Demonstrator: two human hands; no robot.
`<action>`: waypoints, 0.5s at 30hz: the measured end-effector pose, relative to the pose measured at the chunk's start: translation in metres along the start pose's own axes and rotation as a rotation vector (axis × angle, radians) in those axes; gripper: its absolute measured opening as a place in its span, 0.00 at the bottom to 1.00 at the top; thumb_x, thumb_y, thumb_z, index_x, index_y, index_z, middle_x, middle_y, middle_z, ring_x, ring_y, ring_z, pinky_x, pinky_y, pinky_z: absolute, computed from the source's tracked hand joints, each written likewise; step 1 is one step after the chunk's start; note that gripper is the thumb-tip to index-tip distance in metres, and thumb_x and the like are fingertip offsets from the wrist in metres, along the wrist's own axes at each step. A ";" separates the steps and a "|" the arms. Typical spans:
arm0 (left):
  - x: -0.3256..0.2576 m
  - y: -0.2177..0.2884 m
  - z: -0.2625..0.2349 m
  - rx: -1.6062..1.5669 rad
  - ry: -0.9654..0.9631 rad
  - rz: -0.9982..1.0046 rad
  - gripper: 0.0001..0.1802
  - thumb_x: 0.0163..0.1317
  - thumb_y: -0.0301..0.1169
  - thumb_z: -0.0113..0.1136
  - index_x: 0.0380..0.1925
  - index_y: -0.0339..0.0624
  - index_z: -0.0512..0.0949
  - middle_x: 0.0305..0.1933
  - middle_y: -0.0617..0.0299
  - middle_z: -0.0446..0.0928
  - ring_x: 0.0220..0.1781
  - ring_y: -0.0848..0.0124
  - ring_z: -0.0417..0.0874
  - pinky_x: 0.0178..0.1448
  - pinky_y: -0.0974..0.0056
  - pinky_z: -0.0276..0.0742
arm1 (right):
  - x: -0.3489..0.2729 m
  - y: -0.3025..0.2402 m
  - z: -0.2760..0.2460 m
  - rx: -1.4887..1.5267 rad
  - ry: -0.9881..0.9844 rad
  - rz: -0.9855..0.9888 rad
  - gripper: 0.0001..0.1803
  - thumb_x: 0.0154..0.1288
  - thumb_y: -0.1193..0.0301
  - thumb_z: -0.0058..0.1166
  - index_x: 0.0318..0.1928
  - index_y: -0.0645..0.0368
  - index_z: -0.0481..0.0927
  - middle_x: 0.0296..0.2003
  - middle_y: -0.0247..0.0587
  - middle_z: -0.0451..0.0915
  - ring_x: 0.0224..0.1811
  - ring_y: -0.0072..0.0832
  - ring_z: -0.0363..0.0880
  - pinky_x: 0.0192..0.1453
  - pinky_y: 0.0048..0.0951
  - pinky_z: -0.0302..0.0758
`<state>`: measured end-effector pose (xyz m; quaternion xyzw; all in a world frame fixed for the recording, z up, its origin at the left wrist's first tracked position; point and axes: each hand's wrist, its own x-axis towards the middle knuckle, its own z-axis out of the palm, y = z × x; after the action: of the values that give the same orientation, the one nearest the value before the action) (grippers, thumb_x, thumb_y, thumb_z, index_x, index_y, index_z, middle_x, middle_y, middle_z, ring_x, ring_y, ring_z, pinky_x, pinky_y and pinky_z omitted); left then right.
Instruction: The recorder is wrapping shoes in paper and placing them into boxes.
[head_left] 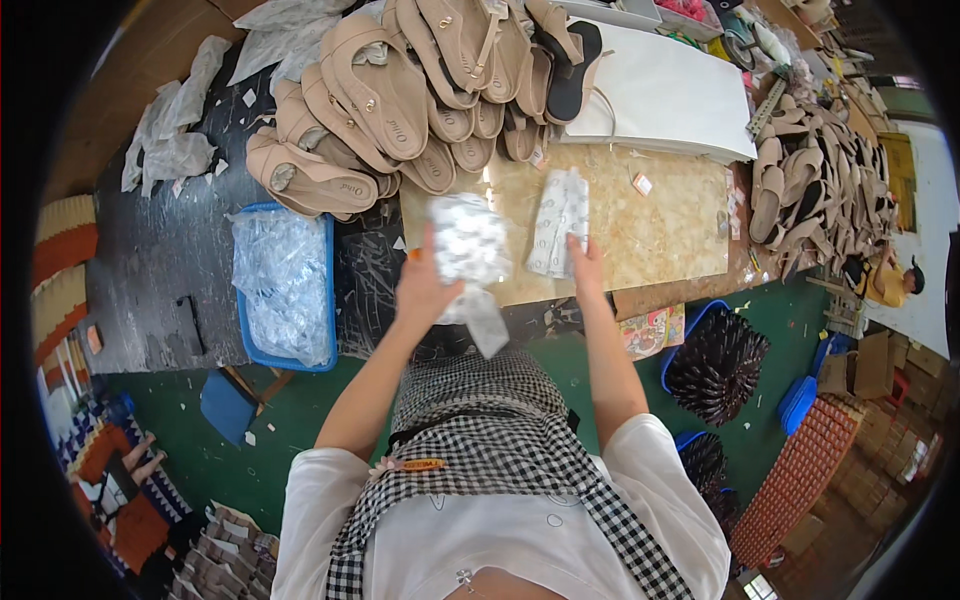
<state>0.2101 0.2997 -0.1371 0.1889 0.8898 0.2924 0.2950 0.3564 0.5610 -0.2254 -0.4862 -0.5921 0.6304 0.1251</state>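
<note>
My left hand (425, 288) is closed on a white paper-wrapped bundle (468, 235) with a grey print. That bundle is smeared by motion, and a loose flap of its paper (487, 325) hangs toward me. Something orange shows at a finger of this hand. To the right, my right hand (588, 265) grips a second, narrower paper-wrapped bundle (557, 215) by its near right edge. Both bundles are over the tan tabletop sheet (650, 225), apart from each other. What the paper covers is hidden. Beyond them lies a heap of beige sandals (375, 105).
A blue basket (330, 290) of clear plastic bags stands left on the black table. White sheets (670, 90) are stacked at the back right, near another sandal pile (815, 190). Baskets of dark pieces (717, 365) sit on the green floor. Another person (890, 280) is far right.
</note>
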 end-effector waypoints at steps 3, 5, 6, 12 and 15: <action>-0.026 -0.044 -0.029 0.208 0.253 -0.029 0.61 0.45 0.38 0.73 0.73 0.41 0.43 0.60 0.29 0.64 0.52 0.42 0.75 0.58 0.52 0.73 | -0.032 -0.070 0.004 0.392 -0.281 0.229 0.15 0.69 0.65 0.55 0.48 0.63 0.79 0.41 0.36 0.84 0.39 0.20 0.81 0.44 0.24 0.77; -0.039 0.002 -0.052 0.517 0.464 0.163 0.56 0.47 0.38 0.72 0.72 0.38 0.48 0.64 0.32 0.62 0.58 0.45 0.73 0.63 0.55 0.69 | -0.053 -0.096 0.012 0.360 -0.364 0.207 0.15 0.70 0.66 0.55 0.49 0.64 0.79 0.42 0.36 0.84 0.40 0.19 0.81 0.45 0.24 0.77; -0.041 0.014 -0.046 0.245 0.382 0.178 0.55 0.48 0.38 0.72 0.71 0.37 0.50 0.65 0.34 0.63 0.60 0.47 0.72 0.64 0.55 0.67 | -0.064 -0.108 0.023 0.362 -0.434 0.193 0.15 0.69 0.66 0.55 0.49 0.64 0.79 0.42 0.36 0.84 0.40 0.18 0.81 0.45 0.23 0.76; -0.022 0.076 -0.048 -0.974 0.228 -0.094 0.41 0.51 0.36 0.71 0.64 0.34 0.64 0.58 0.50 0.71 0.57 0.64 0.74 0.63 0.60 0.68 | -0.107 -0.146 0.067 0.105 -0.573 -0.036 0.13 0.68 0.68 0.58 0.44 0.68 0.82 0.35 0.32 0.83 0.34 0.14 0.76 0.39 0.19 0.72; -0.035 0.078 -0.074 -0.564 0.576 0.080 0.34 0.51 0.35 0.72 0.56 0.33 0.71 0.49 0.55 0.76 0.45 0.70 0.78 0.53 0.66 0.74 | -0.122 -0.160 0.079 -0.065 -0.519 -0.224 0.11 0.67 0.70 0.58 0.42 0.68 0.82 0.33 0.31 0.83 0.33 0.14 0.76 0.37 0.19 0.72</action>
<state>0.2021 0.3104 -0.0248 0.0455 0.8129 0.5773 0.0623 0.2900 0.4653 -0.0430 -0.2439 -0.6742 0.6967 0.0225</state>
